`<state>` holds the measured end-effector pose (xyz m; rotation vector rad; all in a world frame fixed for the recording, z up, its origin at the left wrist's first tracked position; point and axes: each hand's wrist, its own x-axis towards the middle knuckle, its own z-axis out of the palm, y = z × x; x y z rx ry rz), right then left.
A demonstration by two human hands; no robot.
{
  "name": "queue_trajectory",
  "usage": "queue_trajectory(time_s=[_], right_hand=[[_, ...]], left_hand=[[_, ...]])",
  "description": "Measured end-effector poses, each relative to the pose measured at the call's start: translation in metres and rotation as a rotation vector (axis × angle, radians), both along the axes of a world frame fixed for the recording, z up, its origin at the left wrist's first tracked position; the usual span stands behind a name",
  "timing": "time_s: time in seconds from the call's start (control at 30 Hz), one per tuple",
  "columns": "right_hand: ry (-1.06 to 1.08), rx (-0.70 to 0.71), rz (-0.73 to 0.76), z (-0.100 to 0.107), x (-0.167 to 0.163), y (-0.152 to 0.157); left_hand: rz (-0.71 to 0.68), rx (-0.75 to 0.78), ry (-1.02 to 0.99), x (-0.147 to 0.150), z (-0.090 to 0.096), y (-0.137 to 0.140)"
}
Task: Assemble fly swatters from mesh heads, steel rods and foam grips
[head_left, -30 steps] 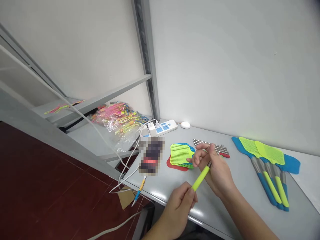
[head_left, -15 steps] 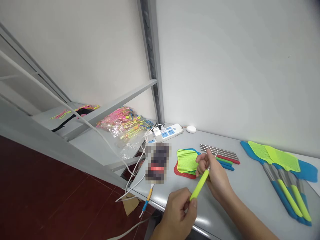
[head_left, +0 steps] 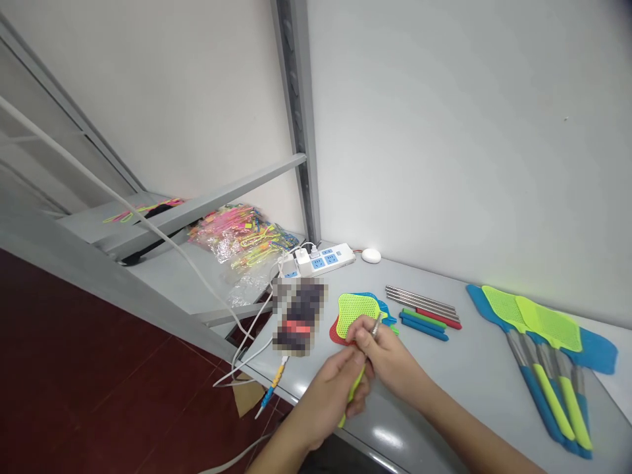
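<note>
Head view looks down at 2 hands meeting over the near edge of a grey table (head_left: 474, 368). Left hand (head_left: 336, 395) is closed around a yellow-green handle (head_left: 353, 395), which slants down toward the table edge. Right hand (head_left: 388, 359) pinches the thin metal rod (head_left: 376, 326) that sticks up out of that handle, with the fingertips closed on it; the 2 hands touch each other at the handle.

Just behind the hands lies a small stack of loose swatter heads (head_left: 356, 311) (yellow-green on top, blue and red beneath). To their right lie several bare metal rods (head_left: 419, 299) side by side, and just in front of those, loose coloured grips (head_left: 427, 322) in blue, green and red. Well apart, at the right end of the table, several finished fly swatters (head_left: 543, 336) lie fanned out, heads toward the wall.

At the back of the table sits a white power strip (head_left: 323, 258) with plugs in it, a small white round object (head_left: 370, 255) beside it. On the shelf to the left lies a clear bag of bright pink and yellow items (head_left: 237, 234).
</note>
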<state>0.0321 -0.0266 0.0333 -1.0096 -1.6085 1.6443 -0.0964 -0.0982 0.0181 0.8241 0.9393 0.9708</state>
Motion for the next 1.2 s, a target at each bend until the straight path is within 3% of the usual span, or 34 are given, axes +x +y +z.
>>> queue_trajectory(time_s=[0.07,0.17,0.27,0.43,0.6,0.7,0.77,0.83,0.97,1.1,1.2], right_hand=[[-0.114,0.233,0.03,-0.002,-0.001,0.006],[-0.522,0.694,-0.033,-0.017,0.002,0.02],[-0.896,0.974,0.052,-0.042,0.006,0.029],[-1.07,1.17,0.09,-0.065,0.013,0.021],[-0.958,1.356,0.05,-0.057,0.026,0.003],[-0.8,1.377,-0.054,-0.044,0.043,-0.006],[-0.663,1.321,-0.218,-0.033,0.058,-0.013],[-0.53,1.15,-0.486,-0.021,0.075,-0.022],[-0.114,0.533,-1.041,-0.008,0.105,-0.037],[0.55,0.013,-1.072,-0.009,0.13,-0.038],[0.755,-0.224,-1.106,-0.011,0.146,-0.038]], left_hand=[[0.18,-0.097,-0.134,0.003,-0.006,-0.001],[0.391,-0.156,-0.219,0.004,-0.02,-0.009],[0.509,-0.179,-0.237,0.001,-0.03,-0.02],[0.56,-0.114,-0.223,-0.002,-0.036,-0.022],[0.547,-0.049,-0.223,-0.002,-0.039,-0.02],[0.496,-0.014,-0.18,0.0,-0.04,-0.021],[0.42,0.015,-0.129,0.005,-0.038,-0.019],[0.31,0.042,-0.058,0.014,-0.036,-0.015],[0.099,0.085,0.038,0.042,-0.032,-0.003],[-0.092,0.119,0.059,0.072,-0.027,0.006],[-0.226,0.116,0.051,0.088,-0.024,0.01]])
